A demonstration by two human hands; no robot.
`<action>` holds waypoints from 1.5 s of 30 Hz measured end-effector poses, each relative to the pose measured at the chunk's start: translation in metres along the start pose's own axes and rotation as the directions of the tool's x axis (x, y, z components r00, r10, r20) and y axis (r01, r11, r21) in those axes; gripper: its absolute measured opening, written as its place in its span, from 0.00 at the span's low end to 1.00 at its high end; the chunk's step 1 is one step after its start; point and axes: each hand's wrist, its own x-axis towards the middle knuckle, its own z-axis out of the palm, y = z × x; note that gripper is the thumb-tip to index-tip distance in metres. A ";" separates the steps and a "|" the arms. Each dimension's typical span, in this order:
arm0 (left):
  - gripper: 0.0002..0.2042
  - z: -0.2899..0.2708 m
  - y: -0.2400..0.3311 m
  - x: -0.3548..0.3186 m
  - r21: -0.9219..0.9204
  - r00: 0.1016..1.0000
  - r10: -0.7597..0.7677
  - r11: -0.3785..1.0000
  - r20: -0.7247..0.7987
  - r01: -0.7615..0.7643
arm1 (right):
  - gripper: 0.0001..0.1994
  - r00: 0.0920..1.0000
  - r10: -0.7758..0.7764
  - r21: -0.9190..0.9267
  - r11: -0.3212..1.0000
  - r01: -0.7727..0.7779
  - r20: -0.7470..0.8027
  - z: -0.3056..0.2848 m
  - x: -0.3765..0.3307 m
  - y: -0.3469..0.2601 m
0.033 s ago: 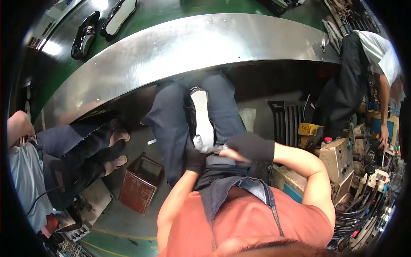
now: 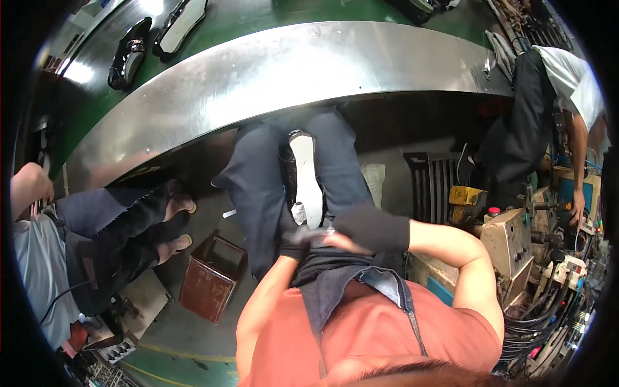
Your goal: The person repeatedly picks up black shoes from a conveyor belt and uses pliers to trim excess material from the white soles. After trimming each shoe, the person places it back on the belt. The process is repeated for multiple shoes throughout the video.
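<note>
A black shoe [image 2: 305, 169] lies between my thighs, its pale sole turned up and its toe toward the bench. A crumpled greyish-white piece [image 2: 298, 213] sits at its heel end. My left hand [image 2: 295, 238], in a black covering, closes round the heel end; its fingers are partly hidden. Over the same end, my right hand [image 2: 348, 238] comes across from the right, a black cover on its wrist. Its fingers look closed, but motion smears them. A greyish thing [image 2: 316, 234] shows between the hands, too blurred to name.
Ahead curves a metal bench edge [image 2: 258, 71]; more black shoes [image 2: 129, 55] rest on the green surface beyond. A brown stool [image 2: 209, 287] stands at left. One person [image 2: 45, 258] sits left; another [image 2: 574, 90] reaches toward machinery [image 2: 509, 242] and cables at right.
My right hand has shifted slightly left and nearer my body, toward the left hand. The shoe has moved very slightly; its sole still faces up.
</note>
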 end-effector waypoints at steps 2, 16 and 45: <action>0.22 -0.006 0.006 0.006 -0.056 0.998 -0.006 0.998 0.064 0.010 | 0.22 0.963 -0.256 -0.118 0.962 0.246 -0.080 0.002 0.012 -0.035; 0.34 -0.058 0.110 0.015 -0.127 0.837 0.174 0.984 0.519 -0.126 | 0.25 0.970 0.232 0.071 0.969 -0.237 0.070 0.018 0.012 0.052; 0.40 -0.043 0.164 0.039 -0.214 0.900 0.374 0.920 0.224 -0.329 | 0.20 0.936 0.331 -0.271 0.918 -0.289 0.123 -0.044 0.034 0.030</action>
